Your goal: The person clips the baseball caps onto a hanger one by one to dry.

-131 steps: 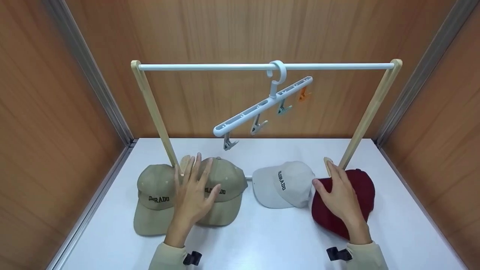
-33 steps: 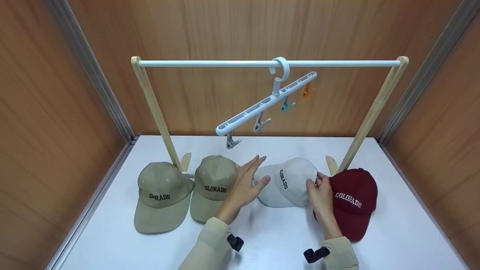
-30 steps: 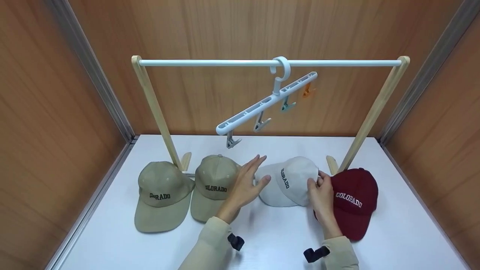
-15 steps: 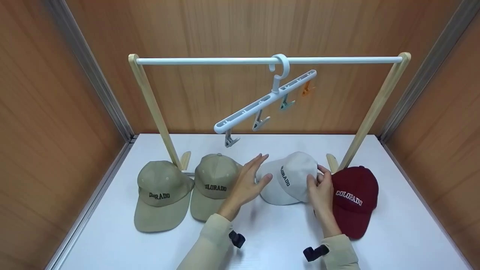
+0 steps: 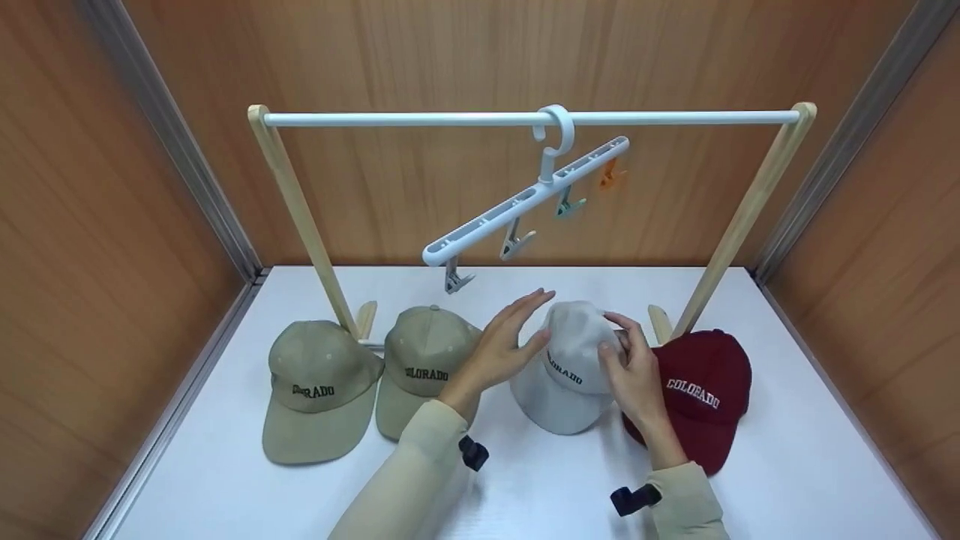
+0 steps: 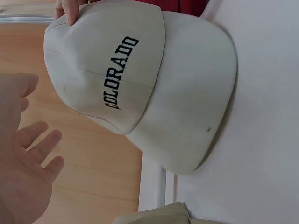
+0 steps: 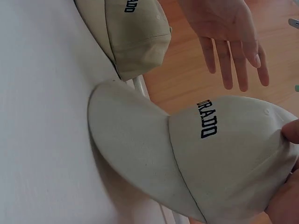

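Observation:
A white cap [image 5: 571,356] with dark COLORADO lettering stands between my hands, its brim pointing toward me. My right hand [image 5: 636,371] pinches the side of its crown; the fingers [image 7: 292,133] press into the fabric in the right wrist view. To its left, my left hand [image 5: 501,349] is held up with straight fingers [image 6: 35,140], apart from the cap in the left wrist view. It partly hides an olive cap [image 5: 427,352]. A second olive cap [image 5: 319,375] sits farther left. Behind my right hand and forearm, a maroon cap [image 5: 705,375] lies at the right.
A rack with a white bar [image 5: 405,120] and wooden legs [image 5: 304,217] spans the table [image 5: 225,480]. From the bar hangs a white hanger [image 5: 525,201] with several small clips, one an orange clip [image 5: 609,176]. Wood panels [image 5: 97,247] enclose the table's back and sides.
The white cap has turned from brim-left to brim toward me, with my right hand gripping its crown. My left hand has moved slightly up and right beside it.

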A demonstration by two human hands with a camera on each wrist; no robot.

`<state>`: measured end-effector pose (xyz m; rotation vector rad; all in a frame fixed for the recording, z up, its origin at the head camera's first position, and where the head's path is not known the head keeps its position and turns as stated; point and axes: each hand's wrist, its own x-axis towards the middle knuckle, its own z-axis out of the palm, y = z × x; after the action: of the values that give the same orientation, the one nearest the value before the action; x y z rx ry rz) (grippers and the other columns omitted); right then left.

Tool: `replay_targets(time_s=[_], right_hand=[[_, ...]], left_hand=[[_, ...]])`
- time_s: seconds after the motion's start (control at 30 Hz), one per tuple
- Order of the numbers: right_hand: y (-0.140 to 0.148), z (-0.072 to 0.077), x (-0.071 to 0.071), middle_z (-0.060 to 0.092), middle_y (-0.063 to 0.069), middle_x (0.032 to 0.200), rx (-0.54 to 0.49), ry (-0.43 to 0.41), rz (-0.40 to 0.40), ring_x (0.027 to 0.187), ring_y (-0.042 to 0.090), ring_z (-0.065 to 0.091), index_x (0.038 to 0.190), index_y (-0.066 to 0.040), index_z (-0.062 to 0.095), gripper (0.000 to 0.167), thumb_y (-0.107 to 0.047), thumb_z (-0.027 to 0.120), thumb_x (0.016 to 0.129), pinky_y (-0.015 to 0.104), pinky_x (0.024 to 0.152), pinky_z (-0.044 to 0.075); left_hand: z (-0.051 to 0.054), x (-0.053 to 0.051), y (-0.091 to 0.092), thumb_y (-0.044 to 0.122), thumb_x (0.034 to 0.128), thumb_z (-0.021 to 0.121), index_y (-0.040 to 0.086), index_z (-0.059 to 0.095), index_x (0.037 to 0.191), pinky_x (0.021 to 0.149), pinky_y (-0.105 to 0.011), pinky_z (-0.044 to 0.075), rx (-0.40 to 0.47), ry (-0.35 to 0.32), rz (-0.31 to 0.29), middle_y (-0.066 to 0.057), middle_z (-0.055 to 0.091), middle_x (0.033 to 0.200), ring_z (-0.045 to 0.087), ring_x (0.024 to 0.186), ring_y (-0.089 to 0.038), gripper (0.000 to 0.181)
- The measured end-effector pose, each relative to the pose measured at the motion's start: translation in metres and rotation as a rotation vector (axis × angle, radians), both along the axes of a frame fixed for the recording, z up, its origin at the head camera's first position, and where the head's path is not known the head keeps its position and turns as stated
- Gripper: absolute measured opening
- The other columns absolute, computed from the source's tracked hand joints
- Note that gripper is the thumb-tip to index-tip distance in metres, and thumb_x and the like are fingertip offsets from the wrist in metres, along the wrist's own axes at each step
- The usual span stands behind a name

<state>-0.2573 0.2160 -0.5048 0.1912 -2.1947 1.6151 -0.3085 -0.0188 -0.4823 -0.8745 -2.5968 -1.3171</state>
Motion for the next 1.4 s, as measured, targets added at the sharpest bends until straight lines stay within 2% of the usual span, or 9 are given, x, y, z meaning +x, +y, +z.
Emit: replay_targets(time_s=[0.1,0.2,0.4,0.5,0.67,0.9,1.1,1.27,1.4], right_hand=[[-0.001,0.002,0.001,0.076,0.013,0.109,0.002,0.017,0.068,0.098,0.015,0.067,0.146,-0.010,0.059,0.042,0.000,0.060,0.105,0.018,0.089,0.049],[-0.001,0.004,0.001,0.076,0.012,0.114,0.002,0.026,0.133,0.104,0.016,0.068,0.146,-0.009,0.059,0.042,0.001,0.060,0.105,0.018,0.094,0.049],[0.001,0.009,0.000,0.073,0.011,0.111,-0.009,0.013,0.270,0.104,0.018,0.067,0.147,-0.007,0.058,0.042,0.002,0.059,0.106,0.020,0.096,0.049],[0.001,0.011,0.000,0.073,0.013,0.119,-0.019,-0.001,0.330,0.111,0.016,0.068,0.147,-0.005,0.058,0.041,0.003,0.058,0.106,0.021,0.099,0.049],[0.004,0.017,-0.001,0.068,0.017,0.136,-0.018,-0.037,0.417,0.117,0.016,0.068,0.147,-0.002,0.056,0.040,-0.001,0.056,0.107,0.025,0.098,0.055],[0.010,0.024,-0.003,0.067,0.017,0.139,0.018,-0.068,0.415,0.116,0.016,0.068,0.145,-0.003,0.060,0.040,0.002,0.054,0.106,0.026,0.095,0.057],[0.014,0.027,-0.003,0.067,0.014,0.140,0.019,-0.056,0.389,0.121,0.014,0.066,0.142,-0.004,0.062,0.039,0.004,0.055,0.105,0.025,0.098,0.055],[0.016,0.029,-0.004,0.069,0.014,0.137,0.037,-0.038,0.390,0.119,0.014,0.066,0.141,-0.005,0.064,0.039,0.006,0.056,0.104,0.023,0.097,0.054],[0.019,0.031,-0.005,0.069,0.011,0.136,0.095,-0.035,0.380,0.118,0.015,0.066,0.140,-0.008,0.066,0.040,0.006,0.059,0.103,0.020,0.100,0.051]], left_hand=[[0.006,-0.005,0.000,0.034,0.1106,0.059,0.035,0.040,0.164,0.126,-0.056,0.030,-0.017,0.017,-0.047,0.005,0.033,0.173,0.030,0.160,-0.023,0.057],[0.010,-0.009,-0.001,0.036,0.1105,0.059,0.038,0.039,0.164,0.126,-0.056,0.030,-0.016,-0.002,-0.091,0.008,0.034,0.172,0.031,0.160,-0.021,0.057],[0.014,-0.012,-0.003,0.044,0.1101,0.057,0.041,0.037,0.164,0.127,-0.059,0.026,0.102,-0.152,-0.204,0.011,0.044,0.166,0.035,0.157,-0.018,0.057],[0.014,-0.012,-0.004,0.047,0.1100,0.055,0.043,0.036,0.164,0.125,-0.063,0.026,0.150,-0.229,-0.249,0.010,0.051,0.161,0.036,0.157,-0.022,0.057],[0.011,-0.011,-0.007,0.053,0.1088,0.053,0.046,0.040,0.161,0.118,-0.059,0.041,0.154,-0.254,-0.251,0.006,0.064,0.144,0.052,0.144,-0.022,0.054],[0.008,-0.009,-0.015,0.050,0.1086,0.056,0.045,0.047,0.156,0.112,-0.047,0.049,0.179,-0.237,-0.233,0.004,0.066,0.123,0.061,0.123,-0.014,0.048],[0.011,-0.006,-0.014,0.043,0.1091,0.059,0.036,0.052,0.153,0.103,-0.037,0.054,0.146,-0.188,-0.237,0.002,0.066,0.119,0.062,0.110,-0.015,0.045],[0.012,-0.004,-0.013,0.037,0.1091,0.062,0.029,0.058,0.148,0.100,-0.036,0.055,0.141,-0.175,-0.232,0.000,0.068,0.119,0.062,0.106,-0.016,0.040],[0.015,-0.002,-0.013,0.033,0.1098,0.061,0.024,0.064,0.142,0.108,-0.036,0.053,0.157,-0.194,-0.246,0.001,0.069,0.133,0.066,0.118,-0.015,0.034]])
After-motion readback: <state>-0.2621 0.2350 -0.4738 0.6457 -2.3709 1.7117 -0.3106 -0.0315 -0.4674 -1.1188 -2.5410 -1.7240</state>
